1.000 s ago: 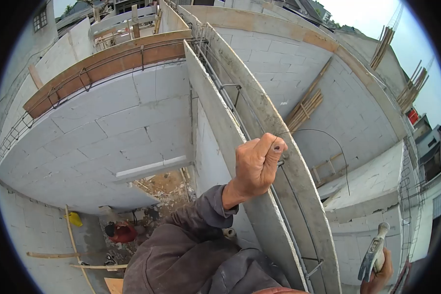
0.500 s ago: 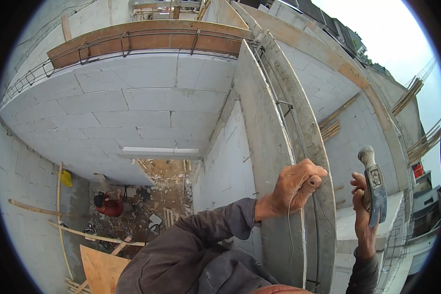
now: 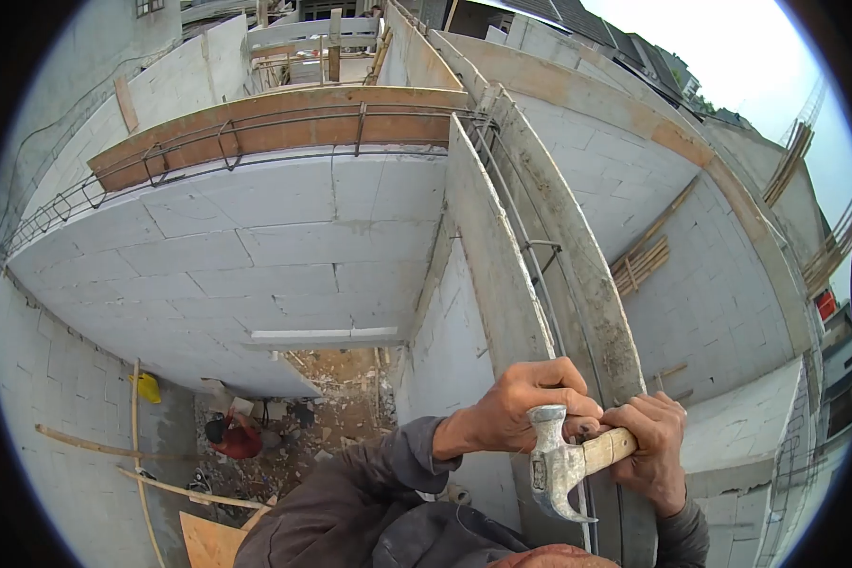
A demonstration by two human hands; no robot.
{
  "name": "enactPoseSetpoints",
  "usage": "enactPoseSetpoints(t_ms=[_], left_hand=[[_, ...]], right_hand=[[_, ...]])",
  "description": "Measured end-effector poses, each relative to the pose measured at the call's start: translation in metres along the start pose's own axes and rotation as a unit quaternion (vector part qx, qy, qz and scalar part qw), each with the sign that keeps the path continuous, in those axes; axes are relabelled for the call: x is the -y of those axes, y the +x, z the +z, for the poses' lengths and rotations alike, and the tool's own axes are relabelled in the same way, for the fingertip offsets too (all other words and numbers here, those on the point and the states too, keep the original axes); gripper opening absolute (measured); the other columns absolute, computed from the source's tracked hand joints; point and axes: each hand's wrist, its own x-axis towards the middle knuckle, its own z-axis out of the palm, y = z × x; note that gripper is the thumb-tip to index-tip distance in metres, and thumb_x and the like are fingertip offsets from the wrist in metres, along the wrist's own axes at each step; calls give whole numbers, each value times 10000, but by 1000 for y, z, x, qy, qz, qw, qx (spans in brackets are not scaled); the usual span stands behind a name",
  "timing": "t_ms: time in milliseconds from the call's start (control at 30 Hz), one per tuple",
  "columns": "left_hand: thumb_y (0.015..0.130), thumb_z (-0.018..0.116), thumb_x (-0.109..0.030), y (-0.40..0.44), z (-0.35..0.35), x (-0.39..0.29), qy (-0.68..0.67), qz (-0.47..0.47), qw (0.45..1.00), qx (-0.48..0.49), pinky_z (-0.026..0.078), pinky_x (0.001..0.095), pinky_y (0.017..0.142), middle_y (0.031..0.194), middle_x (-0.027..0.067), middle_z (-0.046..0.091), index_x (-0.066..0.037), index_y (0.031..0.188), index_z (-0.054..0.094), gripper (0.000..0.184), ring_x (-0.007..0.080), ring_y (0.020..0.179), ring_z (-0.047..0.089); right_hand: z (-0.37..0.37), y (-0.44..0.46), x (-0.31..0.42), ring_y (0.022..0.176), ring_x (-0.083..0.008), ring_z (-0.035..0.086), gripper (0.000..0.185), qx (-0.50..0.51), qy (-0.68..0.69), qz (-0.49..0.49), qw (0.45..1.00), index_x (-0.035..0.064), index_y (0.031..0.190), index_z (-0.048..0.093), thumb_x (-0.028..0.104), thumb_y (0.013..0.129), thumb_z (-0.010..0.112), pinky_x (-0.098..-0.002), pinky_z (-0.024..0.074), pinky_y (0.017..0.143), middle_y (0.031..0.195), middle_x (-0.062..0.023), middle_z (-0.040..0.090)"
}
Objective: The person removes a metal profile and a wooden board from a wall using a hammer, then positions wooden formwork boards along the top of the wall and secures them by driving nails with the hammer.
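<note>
My right hand is closed round the wooden handle of a claw hammer, over the narrow gap between two upright formwork boards. The hammer's metal head points left and its claw curves downward. My left hand is closed right beside it, above the top edge of the left formwork board. Its fingers and the hammer head hide whatever it grips. Steel reinforcing bars run lengthwise in the gap, with a bent stirrup across them. The right formwork board passes beneath my right hand.
Far below on the left, a person in a red top crouches on a rubble-strewn floor. A white block wall stands ahead, with a brown plank and a rebar cage along its top. Bamboo poles cross the drop at left.
My right hand has swung the hammer left and down, turning its head beside my left hand. My left hand has moved slightly left and down; the thin wire seen in it is now hidden.
</note>
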Motion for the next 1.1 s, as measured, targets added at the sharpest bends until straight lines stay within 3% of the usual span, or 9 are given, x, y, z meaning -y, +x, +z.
enactPoseSetpoints(t_ms=[133,200,333,400,500,667,800,933,1100], left_hand=[[804,845,-29,21,-76,-13,81,-14,982,173,513,417,1063,1203,82,712,-153,1063,824,288,311,1269,638],[824,818,-13,42,-136,1,153,-83,965,196,485,421,1112,1260,103,718,-127,1112,807,309,315,1302,626],[968,672,-88,155,-200,58,370,-179,911,-23,470,399,1116,1262,155,737,-28,1228,734,273,288,1313,623],[978,634,-119,214,-217,111,519,-45,852,-42,505,428,1060,1277,168,724,-54,1291,706,328,355,1230,664],[988,612,-164,273,-240,187,607,35,794,-2,511,468,1039,1291,183,709,-67,1287,700,326,380,1193,672],[976,616,-232,311,-238,196,771,-213,563,208,515,435,1005,1160,182,757,-52,1200,734,310,388,1113,700],[958,664,-243,330,-213,188,572,-167,764,248,558,425,822,965,197,770,-30,1028,789,257,301,952,752],[926,722,-232,325,-164,133,615,-179,699,317,548,378,762,849,163,740,20,991,779,266,267,778,695],[920,754,-209,262,-249,147,476,-205,844,135,511,290,688,791,32,733,-13,944,787,200,100,744,646]], right_hand=[[-3,-1,3,634,-161,544,202,72,-41,-28,996,201,798,684,177,651,820,-349,367,623,654,29,494],[-3,-3,-2,654,-143,544,189,69,-47,-30,996,215,819,685,173,678,805,-337,376,630,683,43,494],[2,-6,-3,697,-112,566,54,53,-13,-66,996,209,883,685,206,832,705,-290,413,658,772,50,508],[4,-6,-6,710,-111,587,40,57,-41,-95,993,191,886,687,226,892,668,-290,427,667,769,41,517],[3,-6,-10,706,-124,605,85,80,-19,-89,993,173,890,685,227,929,633,-299,437,676,758,29,541],[5,-7,-16,685,-148,618,90,64,14,-87,994,156,874,672,212,927,627,-316,450,689,729,12,575],[5,-9,-20,704,-150,642,91,60,21,-90,994,149,873,673,208,928,631,-310,460,701,738,9,602],[2,-12,-21,717,-144,658,79,62,23,-86,994,140,897,679,198,928,636,-312,466,683,747,8,621],[0,-13,-18,691,-138,640,51,67,-4,-89,994,137,932,681,179,907,665,-317,464,662,742,11,612]])
